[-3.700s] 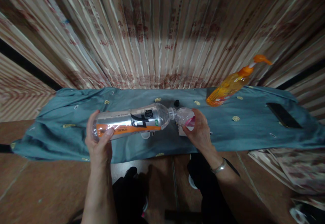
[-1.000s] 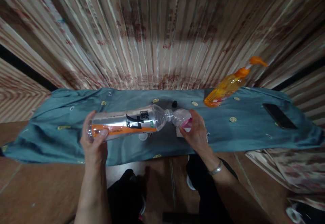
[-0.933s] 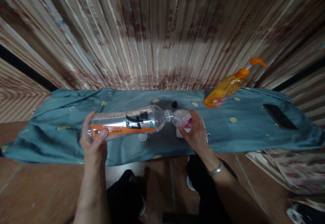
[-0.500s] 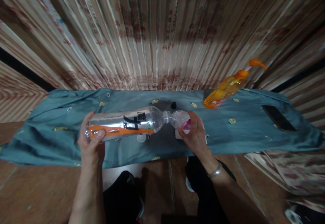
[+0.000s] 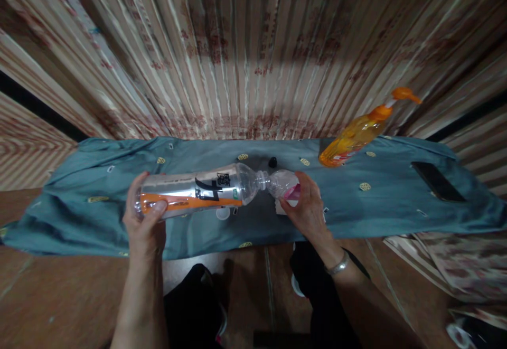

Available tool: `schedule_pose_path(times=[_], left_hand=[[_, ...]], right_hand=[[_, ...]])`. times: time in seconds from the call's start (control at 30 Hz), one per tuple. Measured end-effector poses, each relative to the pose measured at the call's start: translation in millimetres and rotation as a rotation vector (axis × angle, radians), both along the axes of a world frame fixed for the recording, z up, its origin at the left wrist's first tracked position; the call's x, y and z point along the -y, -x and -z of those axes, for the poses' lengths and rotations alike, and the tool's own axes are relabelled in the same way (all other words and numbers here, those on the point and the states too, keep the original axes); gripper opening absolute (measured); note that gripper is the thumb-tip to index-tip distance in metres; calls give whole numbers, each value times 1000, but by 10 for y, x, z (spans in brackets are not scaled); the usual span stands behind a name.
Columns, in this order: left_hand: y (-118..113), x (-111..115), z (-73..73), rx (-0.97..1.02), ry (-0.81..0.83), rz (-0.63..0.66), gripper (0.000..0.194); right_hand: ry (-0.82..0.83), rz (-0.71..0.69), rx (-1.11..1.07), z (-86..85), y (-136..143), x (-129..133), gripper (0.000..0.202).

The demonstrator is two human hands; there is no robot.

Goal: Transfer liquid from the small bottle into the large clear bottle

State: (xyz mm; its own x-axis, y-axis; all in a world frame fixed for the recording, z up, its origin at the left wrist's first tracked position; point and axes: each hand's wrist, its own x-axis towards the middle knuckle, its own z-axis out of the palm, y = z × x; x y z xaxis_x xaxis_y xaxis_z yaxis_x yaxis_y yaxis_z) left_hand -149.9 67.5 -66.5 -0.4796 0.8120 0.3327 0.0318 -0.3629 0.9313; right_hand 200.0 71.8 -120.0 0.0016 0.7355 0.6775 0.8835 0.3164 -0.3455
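My left hand [image 5: 144, 211] is closed round the base of a large clear plastic bottle [image 5: 206, 190] with a silver and orange label. This bottle lies sideways above the cloth, its uncapped neck pointing right. In my right hand [image 5: 306, 204] is a smaller clear plastic bottle [image 5: 280, 184] with a pink and white label, its neck pointing left. The two bottle mouths meet or nearly meet; I cannot tell whether they touch. Just behind them sits a small black cap [image 5: 273, 162]. A whitish translucent disc, perhaps a cap [image 5: 222, 213], lies below the large bottle.
A blue-green cloth [image 5: 190, 241] covers the narrow table. An orange pump bottle [image 5: 352, 140] stands at the back right, and a black phone [image 5: 438, 181] lies at the right end. Striped curtains [image 5: 245, 64] hang behind. A white object under my right hand is partly hidden.
The whole view has shifted slightly, with things a little farther right. Both hands keep their hold, and the bottles stay mouth to mouth.
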Motion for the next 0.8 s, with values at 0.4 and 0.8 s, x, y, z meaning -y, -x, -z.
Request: schedule_pose_path(times=[0.4,0.8], left_hand=[[-3,4,-10,38,-13,-7,86],[-110,23,-95,148,-11,-11,83]], right_hand=[[-13,1,0,0,-5,-10,68],[-15,3,-7,32,-18,-23,73]])
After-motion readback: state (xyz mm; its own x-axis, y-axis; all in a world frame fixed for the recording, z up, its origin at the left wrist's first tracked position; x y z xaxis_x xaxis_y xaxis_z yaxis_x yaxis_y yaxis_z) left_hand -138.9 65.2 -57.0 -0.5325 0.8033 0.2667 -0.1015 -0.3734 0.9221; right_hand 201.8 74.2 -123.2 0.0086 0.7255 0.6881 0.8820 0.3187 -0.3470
